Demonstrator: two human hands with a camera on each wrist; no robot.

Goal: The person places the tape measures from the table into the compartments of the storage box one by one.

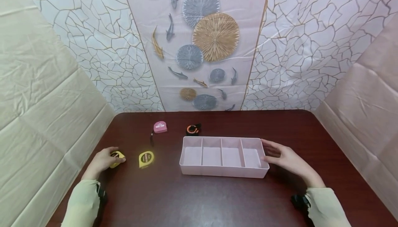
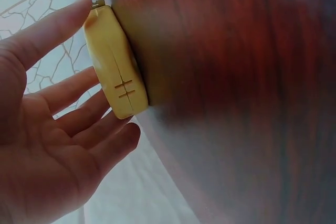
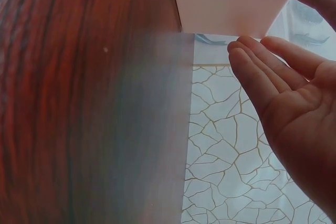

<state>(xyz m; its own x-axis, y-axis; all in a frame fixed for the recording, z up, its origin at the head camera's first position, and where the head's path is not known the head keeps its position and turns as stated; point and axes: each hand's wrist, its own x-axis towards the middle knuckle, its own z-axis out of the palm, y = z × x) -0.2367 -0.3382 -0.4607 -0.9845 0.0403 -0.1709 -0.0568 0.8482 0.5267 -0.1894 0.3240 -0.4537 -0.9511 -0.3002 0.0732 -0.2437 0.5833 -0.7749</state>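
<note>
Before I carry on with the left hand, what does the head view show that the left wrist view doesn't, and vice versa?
Only head: the pale pink four-compartment tray with the right hand at its end, the pink tape measure, the black-and-orange tape measure and the loose yellow tape measure.

Only left wrist: the palm side of the left hand, the seam and paired cross-marks on the held yellow tape measure, and apparently its end hook near the thumb tip.

Both: the left hand, its yellow tape measure, the red-brown table and crackle-patterned backdrop.

The left hand bends into a pinch, while the right hand (thumb spread apart) extends nearly straight fingers.
</note>
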